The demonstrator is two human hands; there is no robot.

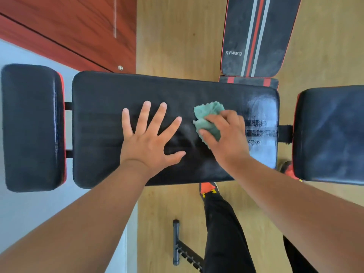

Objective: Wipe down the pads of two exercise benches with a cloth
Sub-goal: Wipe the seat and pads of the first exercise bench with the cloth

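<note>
A long black bench pad point(110, 95) lies across the middle of the view. My left hand point(149, 136) rests flat on it with fingers spread. Just to the right, my right hand point(226, 136) grips a crumpled green cloth point(208, 117) and presses it onto the pad. A dull whitish patch shows on the pad's right end point(262, 123). Smaller black pads sit at either end, one left point(31, 125) and one right point(331, 134). A second bench pad point(254, 34) with red and grey stripes and the lettering "XYWang" stands beyond, at the upper right.
The wooden floor point(177, 36) surrounds the benches. A red-brown wooden panel point(69, 26) fills the upper left, with a pale surface point(29, 209) below it. My legs in black trousers point(222, 233) and an orange shoe point(206, 188) stand under the bench. A black metal bench foot point(176, 241) lies on the floor.
</note>
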